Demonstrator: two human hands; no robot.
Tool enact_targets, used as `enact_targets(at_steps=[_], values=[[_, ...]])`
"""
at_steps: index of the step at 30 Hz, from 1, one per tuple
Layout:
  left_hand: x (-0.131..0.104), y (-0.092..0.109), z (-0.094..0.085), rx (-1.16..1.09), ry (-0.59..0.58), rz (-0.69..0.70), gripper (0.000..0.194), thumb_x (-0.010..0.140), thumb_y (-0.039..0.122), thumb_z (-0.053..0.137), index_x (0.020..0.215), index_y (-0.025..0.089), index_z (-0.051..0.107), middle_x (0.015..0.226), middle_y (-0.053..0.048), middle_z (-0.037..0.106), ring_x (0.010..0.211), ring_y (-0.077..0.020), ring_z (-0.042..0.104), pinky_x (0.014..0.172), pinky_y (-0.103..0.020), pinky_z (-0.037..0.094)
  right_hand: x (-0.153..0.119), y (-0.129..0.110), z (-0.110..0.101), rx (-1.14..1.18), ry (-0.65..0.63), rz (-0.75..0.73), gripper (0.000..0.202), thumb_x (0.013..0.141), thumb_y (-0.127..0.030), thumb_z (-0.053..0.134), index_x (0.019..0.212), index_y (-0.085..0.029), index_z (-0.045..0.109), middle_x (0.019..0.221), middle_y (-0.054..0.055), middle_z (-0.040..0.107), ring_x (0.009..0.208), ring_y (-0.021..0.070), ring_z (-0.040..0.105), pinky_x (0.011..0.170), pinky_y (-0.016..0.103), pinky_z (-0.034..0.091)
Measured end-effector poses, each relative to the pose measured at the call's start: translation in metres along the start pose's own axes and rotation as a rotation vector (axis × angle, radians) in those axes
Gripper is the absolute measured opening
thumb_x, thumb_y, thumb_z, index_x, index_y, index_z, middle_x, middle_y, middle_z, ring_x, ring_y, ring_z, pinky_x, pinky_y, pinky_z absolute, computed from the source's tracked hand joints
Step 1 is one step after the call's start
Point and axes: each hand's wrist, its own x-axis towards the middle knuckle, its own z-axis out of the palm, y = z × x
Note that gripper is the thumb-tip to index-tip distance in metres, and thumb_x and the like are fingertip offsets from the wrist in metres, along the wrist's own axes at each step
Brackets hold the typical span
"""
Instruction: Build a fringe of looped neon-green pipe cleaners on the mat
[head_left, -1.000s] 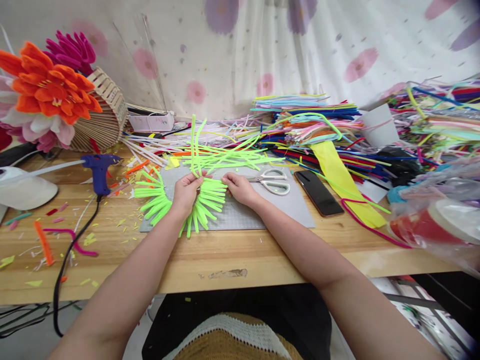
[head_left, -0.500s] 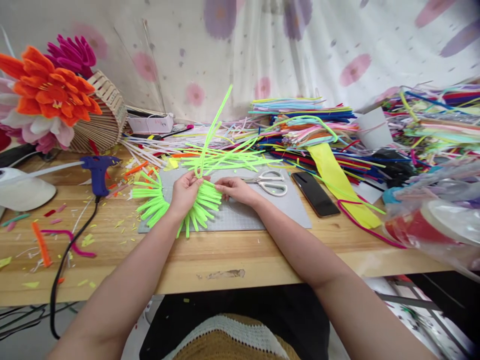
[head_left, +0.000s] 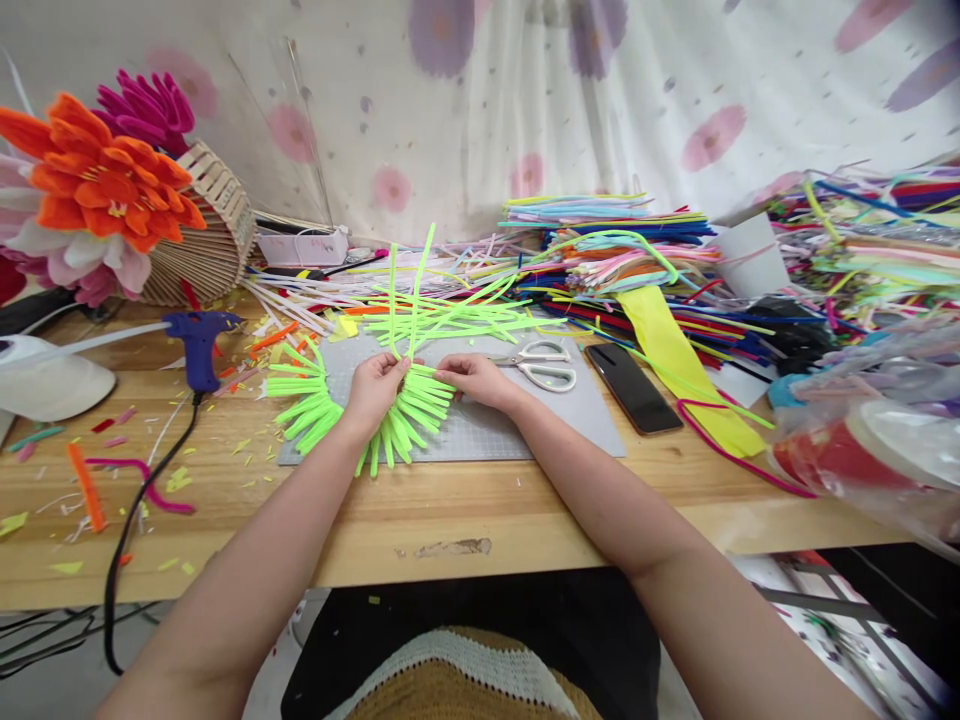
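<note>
Lime-green pipe cleaners (head_left: 405,415), bent into narrow loops, fan out in a curved fringe over the grey cutting mat (head_left: 487,435). My left hand (head_left: 377,390) is closed in a pinch on the inner edge of this fringe. Two long pipe cleaner ends (head_left: 415,290) rise apart from that pinch. At the fringe's upper right, the fingertips of my right hand (head_left: 476,382) are pinched on the outer tip of one green pipe cleaner. White-handled scissors (head_left: 547,367) lie just beyond my right hand. Part of the fringe is hidden behind my left hand.
Loose green pipe cleaners (head_left: 465,318) lie behind the mat. A dark phone (head_left: 632,388) and yellow ribbon (head_left: 686,370) are on the right. On the left are a blue glue gun (head_left: 199,350) with its cord, scraps and an orange flower (head_left: 112,185). Coloured bundles (head_left: 622,245) stand at the back.
The two upright pipe cleaner ends, close together before, are now spread apart and reach less high. Both hands keep nearly the same place.
</note>
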Motion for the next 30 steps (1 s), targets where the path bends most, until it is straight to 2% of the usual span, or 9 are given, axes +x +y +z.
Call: enact_targets(at_steps=[4,8,15,21,23,25,27,28,30], values=[[0.003,-0.004,0.000,0.108,0.036,0.099,0.022,0.057,0.033,0.068,0.065,0.015,0.059,0.063,-0.001,0.063,0.057,-0.0123,0.055,0.057,-0.024,0.043,0.002,-0.006,0.004,-0.030,0.014,-0.093,0.029,0.074,-0.042,0.051,0.082,-0.016,0.059,0.069,-0.001,0.056,0.060,0.0082,0.048,0.056,0.020,0.040],[0.002,-0.003,0.002,0.181,0.054,0.195,0.017,0.057,0.029,0.070,0.065,0.015,0.063,0.070,-0.001,0.063,0.071,-0.0133,0.057,0.065,-0.022,0.043,0.003,-0.008,0.009,-0.175,0.087,-0.189,0.023,0.076,-0.035,0.050,0.076,-0.014,0.060,0.072,0.000,0.059,0.066,0.0091,0.049,0.064,0.022,0.039],[-0.011,0.014,0.005,-0.143,-0.148,-0.225,0.021,0.057,0.030,0.072,0.064,0.014,0.061,0.055,-0.001,0.060,0.049,-0.0112,0.054,0.052,-0.024,0.043,0.000,-0.010,0.014,-0.166,0.175,-0.216,0.023,0.077,-0.035,0.048,0.077,-0.015,0.058,0.071,0.000,0.059,0.067,0.0099,0.050,0.062,0.021,0.038],[-0.009,0.018,-0.001,-0.133,-0.252,-0.354,0.018,0.060,0.029,0.070,0.063,0.012,0.062,0.057,-0.003,0.061,0.052,-0.0127,0.055,0.052,-0.025,0.044,-0.005,-0.013,0.017,-0.209,0.169,-0.251,0.023,0.079,-0.034,0.046,0.076,-0.015,0.058,0.072,0.001,0.059,0.067,0.0104,0.050,0.063,0.021,0.038],[-0.007,0.015,0.000,-0.104,-0.232,-0.360,0.021,0.061,0.031,0.069,0.068,0.012,0.061,0.058,-0.003,0.060,0.052,-0.0133,0.055,0.053,-0.026,0.045,-0.005,-0.014,0.017,-0.242,0.201,-0.268,0.022,0.080,-0.033,0.045,0.076,-0.015,0.058,0.071,0.001,0.059,0.067,0.0104,0.050,0.063,0.022,0.038],[-0.007,0.013,0.003,-0.052,-0.066,-0.201,0.026,0.060,0.032,0.070,0.075,0.014,0.059,0.062,-0.001,0.059,0.054,-0.0115,0.055,0.051,-0.024,0.044,-0.006,-0.016,0.017,-0.298,0.242,-0.285,0.021,0.080,-0.032,0.045,0.075,-0.015,0.058,0.070,0.000,0.058,0.066,0.0104,0.050,0.063,0.022,0.037],[-0.009,0.011,0.006,0.023,0.159,0.107,0.032,0.057,0.030,0.072,0.082,0.018,0.057,0.069,0.001,0.059,0.059,-0.0093,0.055,0.053,-0.020,0.044,-0.006,-0.017,0.016,-0.367,0.275,-0.296,0.019,0.080,-0.030,0.045,0.075,-0.016,0.058,0.070,0.001,0.058,0.065,0.0107,0.050,0.063,0.022,0.036],[-0.011,0.011,0.007,0.069,0.225,0.256,0.033,0.057,0.029,0.073,0.084,0.019,0.057,0.074,0.002,0.059,0.065,-0.0093,0.056,0.057,-0.020,0.045,-0.006,-0.017,0.016,-0.402,0.288,-0.297,0.018,0.080,-0.029,0.046,0.075,-0.016,0.058,0.070,0.001,0.058,0.066,0.0111,0.050,0.063,0.022,0.036],[-0.018,0.013,0.009,0.176,0.247,0.417,0.027,0.058,0.028,0.071,0.081,0.020,0.060,0.078,0.001,0.061,0.073,-0.0110,0.057,0.067,-0.021,0.046,-0.006,-0.017,0.015,-0.460,0.310,-0.287,0.016,0.079,-0.027,0.046,0.076,-0.017,0.059,0.072,0.001,0.059,0.068,0.0121,0.051,0.064,0.023,0.036]])
